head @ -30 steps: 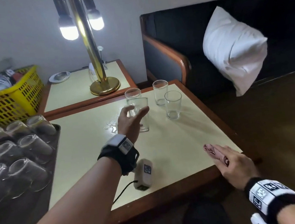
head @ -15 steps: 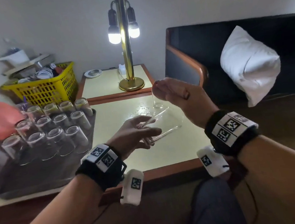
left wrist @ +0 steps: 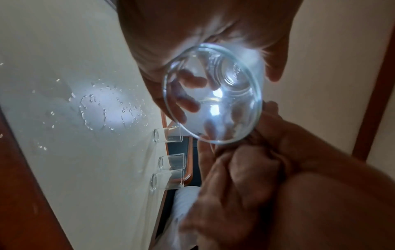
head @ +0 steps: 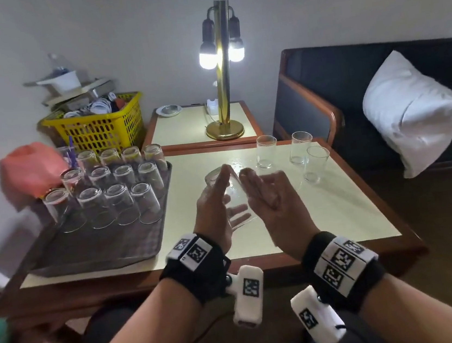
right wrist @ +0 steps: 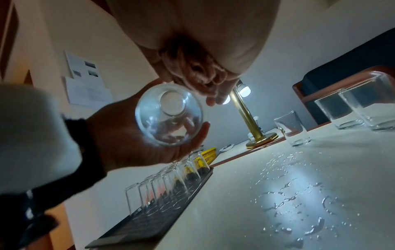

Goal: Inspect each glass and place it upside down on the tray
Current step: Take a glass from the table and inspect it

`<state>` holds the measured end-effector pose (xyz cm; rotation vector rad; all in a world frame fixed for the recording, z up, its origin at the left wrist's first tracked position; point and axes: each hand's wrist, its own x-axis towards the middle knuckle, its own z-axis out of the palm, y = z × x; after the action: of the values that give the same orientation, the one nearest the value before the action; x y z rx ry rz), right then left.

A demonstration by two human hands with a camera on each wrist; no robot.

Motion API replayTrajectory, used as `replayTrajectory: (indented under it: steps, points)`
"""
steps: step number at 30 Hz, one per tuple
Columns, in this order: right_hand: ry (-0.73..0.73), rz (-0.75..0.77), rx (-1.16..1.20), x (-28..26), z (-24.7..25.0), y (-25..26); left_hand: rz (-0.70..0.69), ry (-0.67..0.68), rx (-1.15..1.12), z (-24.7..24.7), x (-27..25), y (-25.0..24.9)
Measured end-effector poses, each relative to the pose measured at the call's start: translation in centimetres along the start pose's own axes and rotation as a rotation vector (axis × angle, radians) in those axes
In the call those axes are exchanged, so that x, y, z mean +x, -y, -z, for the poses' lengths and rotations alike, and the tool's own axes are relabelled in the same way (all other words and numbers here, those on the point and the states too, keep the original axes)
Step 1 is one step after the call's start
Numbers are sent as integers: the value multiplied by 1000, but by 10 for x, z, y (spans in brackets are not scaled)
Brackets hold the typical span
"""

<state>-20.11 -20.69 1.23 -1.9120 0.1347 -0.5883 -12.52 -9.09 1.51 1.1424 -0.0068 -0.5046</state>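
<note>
The glass [head: 226,197] is now off the table [head: 323,210] and lies on its side in the air at frame centre of the head view, held between both hands. One second ago it stood upright with the other glasses at the far edge of the table, with only the left hand on it; half a second ago both hands had it low over the table.

The left hand [head: 212,210] cups the glass from below and from the left. Its fingers curl round the wall, as the right wrist view shows [right wrist: 149,135]. The right hand [head: 267,192] lies against the right side of the glass with fingers nearly straight and close together; a second ago it rested flat at the near edge of the table. In the left wrist view the mouth of the glass [left wrist: 213,93] faces the camera and fingers show through the wall.

Judgement: the inspection step is in hand. The glass is not yet inverted and not yet on the tray.

The tray [head: 95,250] sits at the left of the frame, carrying three rows of upside-down glasses [head: 118,181]. Its near part is bare. Three upright glasses [head: 299,148] remain at the upper right of the table. Water drops [right wrist: 299,203] lie on the table surface, so the held glass is probably wet and may slip.
</note>
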Motion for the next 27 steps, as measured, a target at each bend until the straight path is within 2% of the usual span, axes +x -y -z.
replayTrajectory:
  steps: [2, 4, 6, 8, 10, 12, 14, 17, 18, 20, 22, 25, 27]
  points:
    - [10, -38, 118, 3, -4, 3, 15, 22, 90, -1, 0, -6]
    - [-4, -141, 280, 10, -1, 15, 65, 114, 189, 4, 5, -8]
    - [-49, -158, 333, 8, 1, 27, -16, 175, 272, 8, 5, -8]
    - [-48, -104, 310, -1, -8, 36, -125, 74, 265, 9, 6, -9]
    - [-14, -84, 270, -6, -19, 40, -145, -7, 180, 6, 4, -7]
    - [-86, -92, 208, 8, -18, 34, -61, 91, 155, 6, 4, -5]
    - [-147, -108, 196, 18, -10, 34, -65, 174, 233, 6, 2, -5]
    - [-38, -99, 210, 2, -20, 31, -145, 86, 166, 9, 8, -12]
    - [-9, -88, 212, -3, -24, 31, -135, 76, 140, 7, 6, -15]
    - [-40, -89, 164, 7, -21, 23, -64, 139, 193, 6, 7, -15]
    - [-84, -135, 155, 20, -12, 24, -70, 195, 296, 4, 6, -11]
    - [-30, -74, 157, 8, -18, 28, -121, 102, 206, 6, 9, -16]
    - [-2, -56, 135, 4, -21, 26, -61, 117, 147, 8, 8, -19]
